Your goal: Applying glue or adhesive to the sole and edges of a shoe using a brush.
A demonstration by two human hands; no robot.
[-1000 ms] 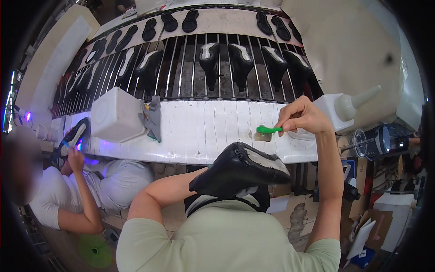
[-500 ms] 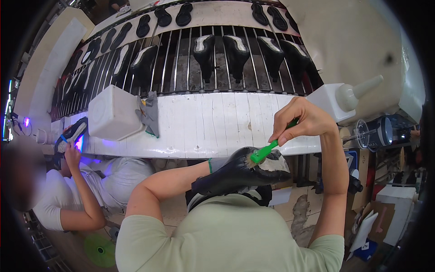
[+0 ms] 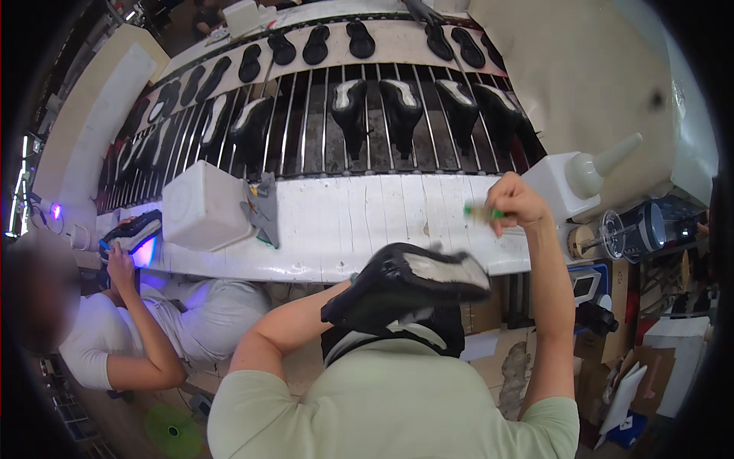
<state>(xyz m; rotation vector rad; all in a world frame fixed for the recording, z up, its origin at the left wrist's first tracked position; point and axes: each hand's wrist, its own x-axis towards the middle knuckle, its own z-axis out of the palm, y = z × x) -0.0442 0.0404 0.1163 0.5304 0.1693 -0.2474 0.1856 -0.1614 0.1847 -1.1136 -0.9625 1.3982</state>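
Note:
A black shoe upper [image 3: 382, 279] with a pale underside is tilted sideways in front of my chest, the underside facing up. My left forearm [image 3: 310, 312] runs behind it and holds it up; the shoe hides my left hand. Above and to the right, over the white worktable [image 3: 367, 222], my right hand [image 3: 516, 205] is closed on a green-handled brush [image 3: 483, 213], blurred by motion. The brush is apart from the shoe.
Beyond the table, a slatted metal rack [image 3: 294, 138] carries several black uppers, with black soles [image 3: 316, 44] behind. White containers stand left [image 3: 206, 206] and right [image 3: 562, 183], a grey glove [image 3: 264, 210] beside the left one. A co-worker [image 3: 130, 329] at left holds another shoe.
My right hand has lifted the brush off the shoe's underside and drawn it up. The shoe has turned, showing more of its pale underside. Another sole is now visible on the far belt.

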